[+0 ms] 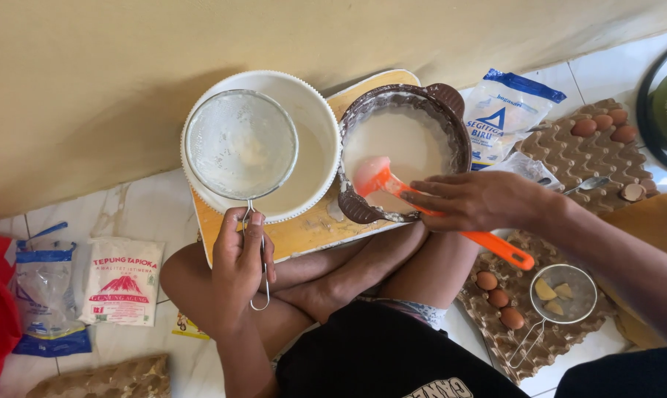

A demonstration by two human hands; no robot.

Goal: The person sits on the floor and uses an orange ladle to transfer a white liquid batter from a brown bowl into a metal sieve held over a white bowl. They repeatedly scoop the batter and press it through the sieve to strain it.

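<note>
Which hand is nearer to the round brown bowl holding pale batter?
Right. The right hand reaches over the round brown bowl rim, gripping an orange ladle. The left hand is apart, holding a wire sieve.

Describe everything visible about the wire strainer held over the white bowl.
The wire strainer is a round, fine metal mesh basket with a metal rim and a thin looped wire handle. It is held roughly level over the white bowl, which has pale batter under it. Whitish residue coats the mesh. The left hand grips the handle, whose loop end sticks out below the fingers. Whether its rim rests on the bowl cannot be told.
</note>
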